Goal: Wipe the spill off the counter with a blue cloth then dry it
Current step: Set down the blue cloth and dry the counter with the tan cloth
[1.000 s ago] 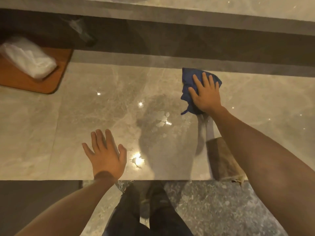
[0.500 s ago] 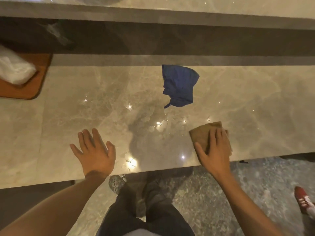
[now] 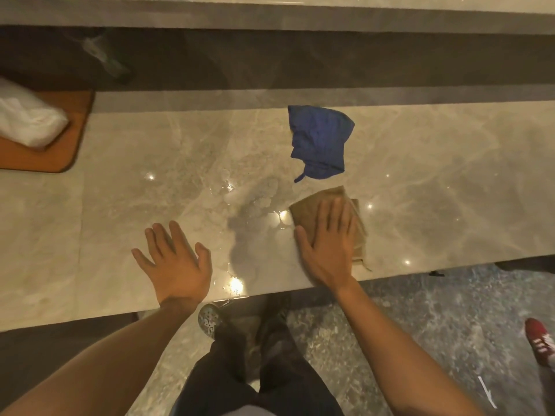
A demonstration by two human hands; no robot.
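White bag (image 3: 28,121) on a wooden board (image 3: 57,157) at far left, left hand (image 3: 177,265) flat on the counter (image 3: 450,187), fingers spread, wet spill (image 3: 255,211) glistening mid-counter, right hand (image 3: 327,247) flat on a brown cloth (image 3: 306,208), fingers together, crumpled blue cloth (image 3: 319,141) lying loose just behind it

Glossy marble counter (image 3: 450,187), speckled grey floor (image 3: 420,325), light glints, raised back ledge (image 3: 270,16)
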